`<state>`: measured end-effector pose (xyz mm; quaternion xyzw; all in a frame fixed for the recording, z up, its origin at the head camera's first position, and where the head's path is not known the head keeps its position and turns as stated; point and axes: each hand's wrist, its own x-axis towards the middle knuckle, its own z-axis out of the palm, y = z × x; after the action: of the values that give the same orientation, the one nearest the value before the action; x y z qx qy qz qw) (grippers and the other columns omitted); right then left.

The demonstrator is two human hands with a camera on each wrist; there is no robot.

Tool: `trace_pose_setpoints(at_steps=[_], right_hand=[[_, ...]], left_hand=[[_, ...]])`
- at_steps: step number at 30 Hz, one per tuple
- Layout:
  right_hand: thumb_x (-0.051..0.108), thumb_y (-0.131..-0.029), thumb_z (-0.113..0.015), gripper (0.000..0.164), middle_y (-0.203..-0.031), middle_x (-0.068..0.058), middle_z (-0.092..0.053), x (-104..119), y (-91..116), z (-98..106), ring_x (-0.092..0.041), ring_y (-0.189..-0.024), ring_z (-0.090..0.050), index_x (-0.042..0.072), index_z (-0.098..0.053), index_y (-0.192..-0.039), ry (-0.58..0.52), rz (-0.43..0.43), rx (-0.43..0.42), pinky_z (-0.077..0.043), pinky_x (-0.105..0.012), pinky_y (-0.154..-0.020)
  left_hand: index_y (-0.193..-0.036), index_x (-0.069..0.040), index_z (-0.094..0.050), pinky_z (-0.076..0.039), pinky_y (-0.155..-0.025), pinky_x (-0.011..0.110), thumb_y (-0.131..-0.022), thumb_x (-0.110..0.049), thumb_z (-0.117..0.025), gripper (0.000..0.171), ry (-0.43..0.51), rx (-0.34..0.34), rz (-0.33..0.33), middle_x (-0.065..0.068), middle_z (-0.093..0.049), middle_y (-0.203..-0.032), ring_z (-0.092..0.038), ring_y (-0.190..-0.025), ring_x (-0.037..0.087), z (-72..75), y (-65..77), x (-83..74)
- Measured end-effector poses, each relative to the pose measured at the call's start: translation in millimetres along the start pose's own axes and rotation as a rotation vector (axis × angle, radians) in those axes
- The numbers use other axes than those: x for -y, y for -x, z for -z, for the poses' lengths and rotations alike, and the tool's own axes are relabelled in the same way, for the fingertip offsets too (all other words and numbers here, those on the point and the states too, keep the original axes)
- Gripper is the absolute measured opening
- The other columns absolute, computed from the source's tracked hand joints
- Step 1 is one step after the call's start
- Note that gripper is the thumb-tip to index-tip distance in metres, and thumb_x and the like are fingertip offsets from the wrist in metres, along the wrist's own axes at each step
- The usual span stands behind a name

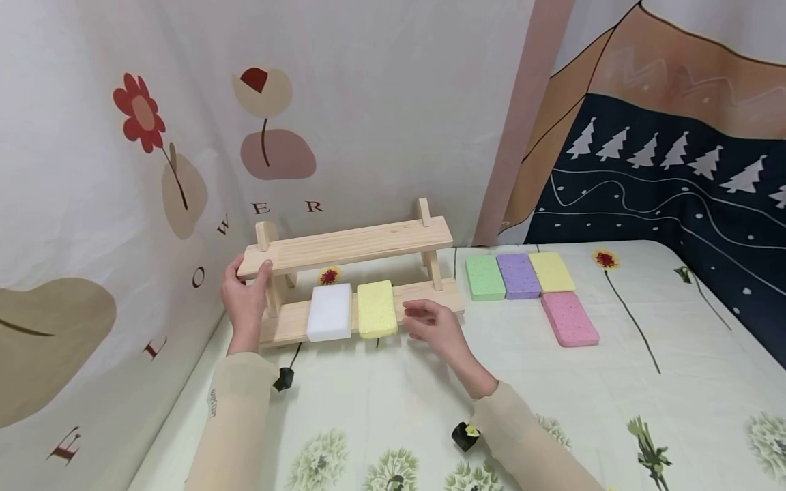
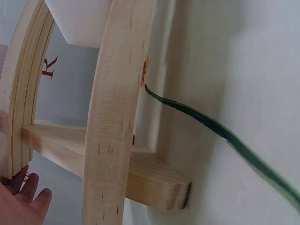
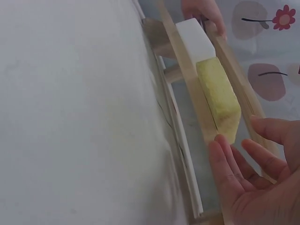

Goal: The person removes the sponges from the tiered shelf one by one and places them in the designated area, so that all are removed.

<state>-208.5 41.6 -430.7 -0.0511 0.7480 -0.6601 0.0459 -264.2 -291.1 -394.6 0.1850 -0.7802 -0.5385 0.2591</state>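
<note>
A two-tier wooden rack (image 1: 362,242) stands against the cloth backdrop. My left hand (image 1: 247,296) grips the left end of its upper board, with the thumb at the front edge. On the lower board a white sponge (image 1: 329,312) and a yellow sponge (image 1: 377,309) lean upright side by side, a narrow gap between them. My right hand (image 1: 434,326) is just right of the yellow sponge, holding nothing. In the right wrist view, its fingers (image 3: 225,166) are spread and loosely bent near the end of the yellow sponge (image 3: 219,91).
Right of the rack, green (image 1: 485,278), purple (image 1: 518,276) and second yellow (image 1: 551,272) sponges lie in a row on the flower-printed cloth (image 1: 381,402). A pink sponge (image 1: 570,319) lies in front of the yellow one. Printed fabric (image 1: 381,102) hangs close behind the rack.
</note>
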Motion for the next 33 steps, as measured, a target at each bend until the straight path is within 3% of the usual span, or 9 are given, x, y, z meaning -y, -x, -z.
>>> trace_pose_setpoints(at_steps=[7,18,25,33], right_hand=[[0.005,-0.091,-0.069,0.038,-0.125,-0.025,-0.065,-3,1,-11,-0.030,-0.098,-0.071,-0.003,-0.063,-0.127,-0.040,0.021,0.002,-0.063,-0.035,-0.078],[0.000,-0.089,-0.071,0.036,-0.119,-0.021,-0.068,-1,-1,-21,-0.022,-0.089,-0.072,-0.001,-0.065,-0.124,-0.066,0.024,-0.025,-0.063,-0.035,-0.075],[0.000,-0.089,-0.070,0.035,-0.121,-0.022,-0.067,-1,3,-14,-0.026,-0.096,-0.072,-0.001,-0.066,-0.124,-0.063,0.005,-0.031,-0.063,-0.036,-0.079],[-0.002,-0.089,-0.069,0.034,-0.122,-0.023,-0.066,-1,13,8,-0.025,-0.098,-0.072,-0.001,-0.066,-0.123,-0.075,-0.008,-0.056,-0.062,-0.032,-0.081]], left_hand=[[-0.151,-0.009,-0.039,-0.036,-0.120,0.043,-0.093,-0.041,-0.067,0.072,0.005,-0.002,0.002,0.012,-0.044,-0.154,-0.043,-0.141,0.027,0.1,-0.4,0.7],[-0.151,-0.008,-0.038,-0.034,-0.121,0.043,-0.093,-0.042,-0.067,0.073,0.003,0.000,0.007,0.012,-0.042,-0.154,-0.042,-0.142,0.027,0.0,0.1,-0.1],[-0.151,-0.009,-0.039,-0.035,-0.120,0.044,-0.094,-0.041,-0.067,0.072,0.003,-0.001,0.001,0.012,-0.043,-0.154,-0.042,-0.141,0.027,-0.3,0.9,-0.2],[-0.151,-0.008,-0.039,-0.034,-0.121,0.042,-0.093,-0.041,-0.067,0.072,0.004,-0.003,-0.007,0.013,-0.043,-0.154,-0.042,-0.142,0.028,-0.3,0.8,-0.4]])
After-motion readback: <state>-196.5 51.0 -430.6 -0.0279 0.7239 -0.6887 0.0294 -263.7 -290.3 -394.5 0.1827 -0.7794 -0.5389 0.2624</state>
